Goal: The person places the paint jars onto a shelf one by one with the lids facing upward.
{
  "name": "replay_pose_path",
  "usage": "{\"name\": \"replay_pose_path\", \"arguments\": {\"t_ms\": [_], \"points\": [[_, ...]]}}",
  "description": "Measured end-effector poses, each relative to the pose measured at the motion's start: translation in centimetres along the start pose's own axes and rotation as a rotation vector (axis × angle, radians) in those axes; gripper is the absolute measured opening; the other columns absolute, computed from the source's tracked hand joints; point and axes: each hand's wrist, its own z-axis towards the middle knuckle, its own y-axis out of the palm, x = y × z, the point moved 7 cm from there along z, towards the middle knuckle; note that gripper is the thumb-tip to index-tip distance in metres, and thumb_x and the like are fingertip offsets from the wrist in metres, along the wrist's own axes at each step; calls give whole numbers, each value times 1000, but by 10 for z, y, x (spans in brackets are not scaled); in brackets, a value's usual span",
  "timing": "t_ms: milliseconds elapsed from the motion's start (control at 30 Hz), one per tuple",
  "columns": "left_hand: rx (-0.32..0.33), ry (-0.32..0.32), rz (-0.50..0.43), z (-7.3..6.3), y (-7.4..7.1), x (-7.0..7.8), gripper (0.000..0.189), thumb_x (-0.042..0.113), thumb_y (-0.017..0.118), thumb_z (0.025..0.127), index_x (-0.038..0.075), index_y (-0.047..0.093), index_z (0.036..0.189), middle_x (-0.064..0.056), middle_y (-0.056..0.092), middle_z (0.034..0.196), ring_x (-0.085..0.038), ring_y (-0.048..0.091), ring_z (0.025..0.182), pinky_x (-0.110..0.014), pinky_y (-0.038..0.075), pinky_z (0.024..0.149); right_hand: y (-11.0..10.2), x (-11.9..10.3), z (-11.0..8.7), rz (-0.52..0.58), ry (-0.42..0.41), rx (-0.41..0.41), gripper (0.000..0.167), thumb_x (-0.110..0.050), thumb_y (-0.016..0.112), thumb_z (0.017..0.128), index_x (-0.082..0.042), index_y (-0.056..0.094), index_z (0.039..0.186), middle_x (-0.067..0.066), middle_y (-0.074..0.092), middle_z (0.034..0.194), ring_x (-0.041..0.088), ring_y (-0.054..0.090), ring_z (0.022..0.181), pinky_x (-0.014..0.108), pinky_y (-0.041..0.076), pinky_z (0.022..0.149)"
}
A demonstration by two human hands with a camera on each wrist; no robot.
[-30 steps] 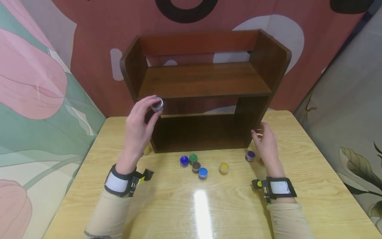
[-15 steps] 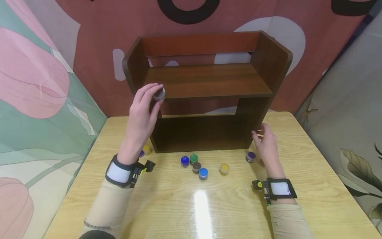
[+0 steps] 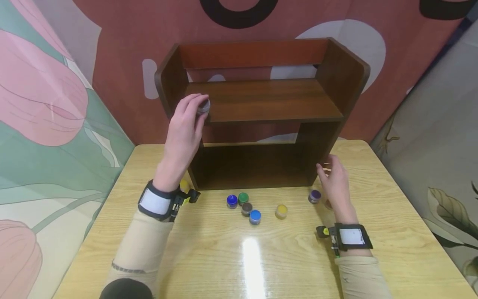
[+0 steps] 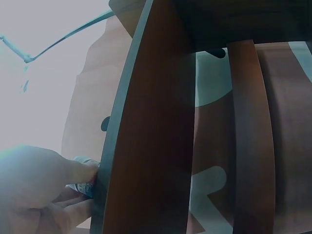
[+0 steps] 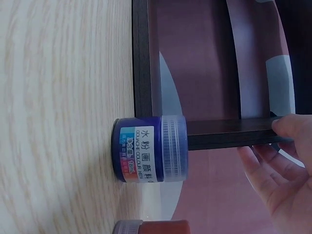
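My left hand [image 3: 183, 128] pinches a small paint jar [image 3: 203, 107] between thumb and fingers, level with the upper board of a dark brown wooden shelf [image 3: 261, 99], at its left front edge. In the left wrist view the jar [image 4: 84, 176] sits close against the board's edge, partly hidden by the fingers. My right hand [image 3: 336, 182] grips the front edge of the shelf's right side panel [image 5: 229, 134], thumb on one face and fingers on the other. Near it stands a purple gouache jar [image 5: 136, 151], with an orange-brown jar [image 5: 163, 227] beside it.
In front of the shelf on the wooden table [image 3: 209, 257] stand a dark blue jar [image 3: 232, 201], a green jar [image 3: 243, 198], a dark brown jar [image 3: 247, 209], a light blue jar [image 3: 255, 216] and a yellow jar [image 3: 281, 211]. Another yellow jar [image 3: 184, 185] shows behind the left wrist.
My left hand has risen with the paint jar, from just below the upper board's front edge to slightly above it, shifting a little right. The right hand stays on the side panel.
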Motion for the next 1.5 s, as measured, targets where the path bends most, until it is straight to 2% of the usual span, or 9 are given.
{"name": "replay_pose_path", "arguments": {"t_ms": [200,567,867,1500], "points": [[-45,-42,9,5,4,-4,41,7,61,97,5,55,138,-16,55,140,-27,56,130,-38,45,113,0,-1,0,2,-6,8,38,-16,57,100,3,49,132,28,62,126,44,65,109,55,57,90],[-85,-113,54,14,5,-7,38,7,62,97,2,55,134,-18,59,135,-30,59,125,-42,48,111,-1,2,1,-1,-1,16,38,-15,58,100,3,49,133,28,62,126,44,66,108,54,58,89],[-134,-216,85,18,7,-13,39,9,62,97,4,53,135,-18,60,135,-30,61,123,-45,50,108,1,2,0,9,-9,10,38,-14,57,100,4,49,133,29,62,124,44,65,108,54,57,89],[-169,-286,93,25,11,-21,42,8,61,98,5,49,138,-18,56,138,-31,59,123,-44,50,108,2,2,0,-3,-18,29,39,-15,58,99,3,50,133,27,63,123,43,67,106,53,58,88]]}}
